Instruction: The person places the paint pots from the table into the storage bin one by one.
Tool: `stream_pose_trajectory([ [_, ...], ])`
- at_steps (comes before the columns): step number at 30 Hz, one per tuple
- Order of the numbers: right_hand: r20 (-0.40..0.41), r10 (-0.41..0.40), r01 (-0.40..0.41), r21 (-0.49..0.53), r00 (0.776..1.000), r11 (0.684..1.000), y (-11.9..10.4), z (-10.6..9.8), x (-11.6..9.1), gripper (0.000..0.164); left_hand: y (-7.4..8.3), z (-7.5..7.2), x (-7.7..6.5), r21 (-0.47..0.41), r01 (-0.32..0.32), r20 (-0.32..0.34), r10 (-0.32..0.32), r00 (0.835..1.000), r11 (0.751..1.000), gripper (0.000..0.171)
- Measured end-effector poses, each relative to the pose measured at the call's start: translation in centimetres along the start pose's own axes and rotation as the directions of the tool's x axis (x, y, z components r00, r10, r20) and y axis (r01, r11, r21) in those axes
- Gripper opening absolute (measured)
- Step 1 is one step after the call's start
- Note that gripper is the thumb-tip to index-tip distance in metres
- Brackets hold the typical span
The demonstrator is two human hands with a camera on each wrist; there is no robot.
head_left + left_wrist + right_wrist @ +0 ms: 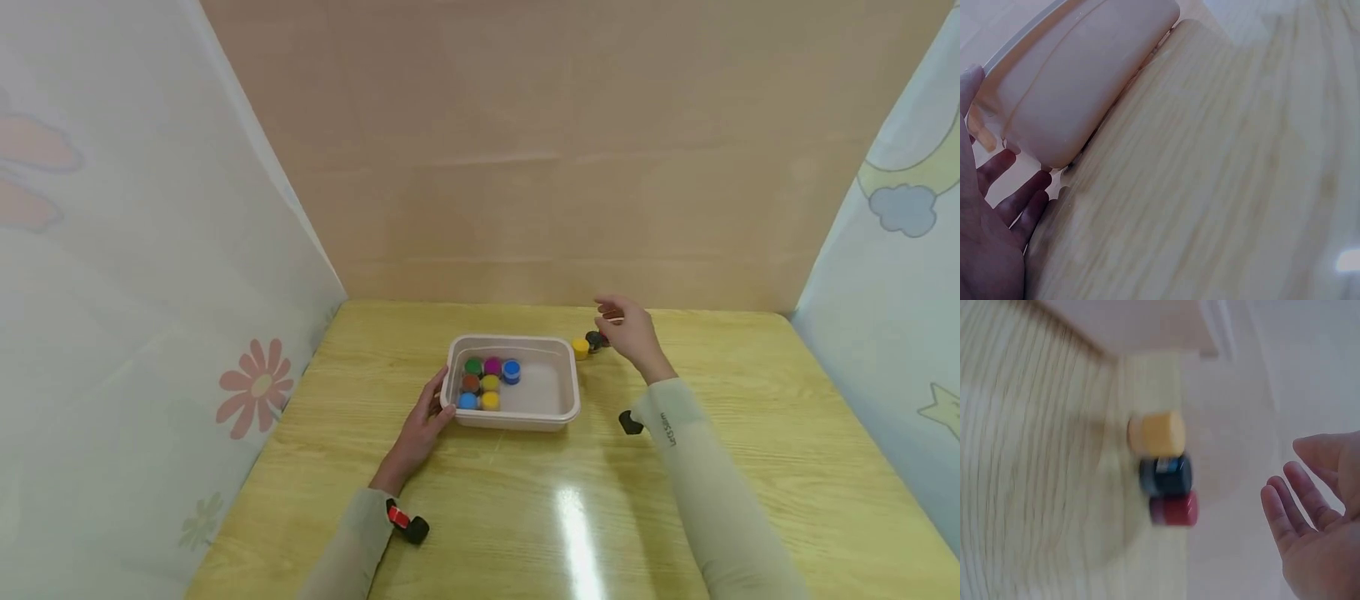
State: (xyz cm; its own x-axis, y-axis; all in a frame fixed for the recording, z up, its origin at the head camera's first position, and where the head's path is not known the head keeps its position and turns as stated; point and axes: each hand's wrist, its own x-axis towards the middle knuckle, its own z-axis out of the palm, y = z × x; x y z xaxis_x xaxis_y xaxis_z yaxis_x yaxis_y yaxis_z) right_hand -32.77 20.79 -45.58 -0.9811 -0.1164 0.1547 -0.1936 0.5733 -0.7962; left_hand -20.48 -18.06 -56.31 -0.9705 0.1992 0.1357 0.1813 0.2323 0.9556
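A pale plastic box point(513, 423) sits on the table, holding several small paint jars with coloured lids, among them a blue one point(512, 372) and a green one point(473, 367). My left hand point(418, 429) grips the box at its near left corner, the thumb at the rim and the fingers along the outer wall. Beyond the box's right side, a yellow-lidded jar point(1163, 433), a black one point(1166, 475) and a red one point(1175, 509) stand in a row. My right hand point(628, 333) hovers near the red jar, fingers spread apart and holding nothing.
The wooden table point(495, 517) meets a brown backdrop point(555, 167) behind the box. Patterned sheets hang at the left point(135, 292) and right point(892, 333). A black wrist camera point(632, 422) sits at the right sleeve and another point(415, 530) at the left.
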Motion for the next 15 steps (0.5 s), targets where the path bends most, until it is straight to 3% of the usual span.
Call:
stream_pose_trajectory([
  [6, 0.013, 0.052, -0.051, -0.043, 0.999, 0.998, 2.1, -0.8, 0.5, 0.046, 0.0, -0.1, -0.1, 0.007, 0.004, -0.007, -0.004, 1.000, 1.000, 0.064],
  [15, 0.110, 0.092, -0.079, -0.117, 0.990, 0.990, 5.1, -0.3, 0.4, 0.054, -0.1, 0.1, -0.1, 0.008, 0.023, -0.007, -0.023, 1.000, 1.000, 0.064],
])
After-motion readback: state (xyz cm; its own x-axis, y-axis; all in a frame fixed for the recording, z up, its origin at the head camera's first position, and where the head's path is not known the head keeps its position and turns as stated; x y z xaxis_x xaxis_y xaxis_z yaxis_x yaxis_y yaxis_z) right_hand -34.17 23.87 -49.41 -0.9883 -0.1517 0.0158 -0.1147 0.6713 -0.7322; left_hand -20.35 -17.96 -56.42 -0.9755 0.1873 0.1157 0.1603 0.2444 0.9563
